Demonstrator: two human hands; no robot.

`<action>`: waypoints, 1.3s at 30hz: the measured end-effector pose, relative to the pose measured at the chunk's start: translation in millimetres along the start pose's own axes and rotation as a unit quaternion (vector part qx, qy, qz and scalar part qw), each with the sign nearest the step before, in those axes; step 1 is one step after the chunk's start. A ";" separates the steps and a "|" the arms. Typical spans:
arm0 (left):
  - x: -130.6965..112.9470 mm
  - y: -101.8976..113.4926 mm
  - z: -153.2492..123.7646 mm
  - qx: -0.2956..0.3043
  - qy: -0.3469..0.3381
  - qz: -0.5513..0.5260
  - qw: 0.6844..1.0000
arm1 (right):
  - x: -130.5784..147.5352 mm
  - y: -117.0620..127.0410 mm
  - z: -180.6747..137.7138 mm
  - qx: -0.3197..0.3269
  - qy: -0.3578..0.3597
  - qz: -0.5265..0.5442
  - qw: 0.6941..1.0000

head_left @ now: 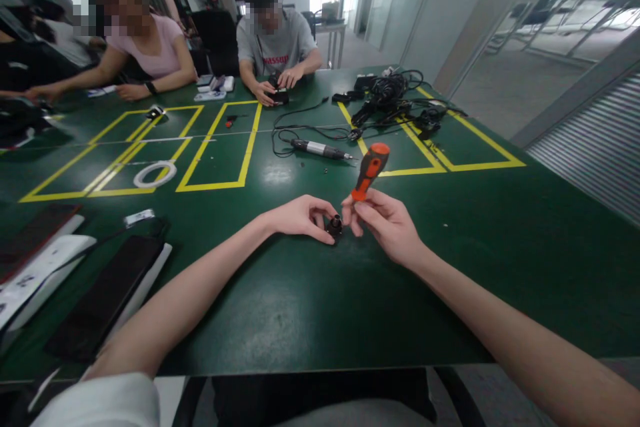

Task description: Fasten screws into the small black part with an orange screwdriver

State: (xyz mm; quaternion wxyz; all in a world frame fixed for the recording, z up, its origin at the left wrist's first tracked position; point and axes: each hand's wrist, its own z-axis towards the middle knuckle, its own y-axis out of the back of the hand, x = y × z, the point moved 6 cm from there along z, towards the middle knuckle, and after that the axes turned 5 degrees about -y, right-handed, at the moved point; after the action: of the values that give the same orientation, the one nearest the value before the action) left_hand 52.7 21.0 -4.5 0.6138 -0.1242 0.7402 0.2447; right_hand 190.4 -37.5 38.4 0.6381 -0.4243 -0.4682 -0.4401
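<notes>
My left hand (306,219) is closed around a small dark part (335,225) with a short metal tube on top, resting on the green table (290,300). What kind of part it is, I cannot make out. In my right hand (385,219) is a screwdriver (371,170) with an orange and black handle, held near the bottom of the handle. Its handle points up and leans slightly right. My fingers hide the shaft and tip, which are just right of the dark part.
Beyond my hands lies a grey and black electric screwdriver (320,149) with its cable. Tangled black cables (390,97) are heaped at the back right. A white tape roll (155,174) and dark power packs (107,293) lie left. Two people sit across the table.
</notes>
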 end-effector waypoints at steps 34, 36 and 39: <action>0.9 1.7 0.7 -0.006 -0.006 0.002 1.000 | 0.5 0.2 -0.9 -0.009 0.001 -0.015 1.000; 1.9 1.6 0.6 -0.005 -0.004 0.000 1.000 | 2.1 -1.4 -0.3 -0.008 0.001 -0.036 0.999; 1.9 0.7 0.6 0.001 -0.007 -0.006 1.000 | 3.6 -4.2 0.2 0.006 0.005 -0.037 0.999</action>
State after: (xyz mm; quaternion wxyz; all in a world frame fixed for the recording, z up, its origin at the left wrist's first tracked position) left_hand 52.4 22.1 -6.2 0.6203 -0.1269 0.7354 0.2413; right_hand 187.0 -39.0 42.4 0.6263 -0.4007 -0.4831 -0.4624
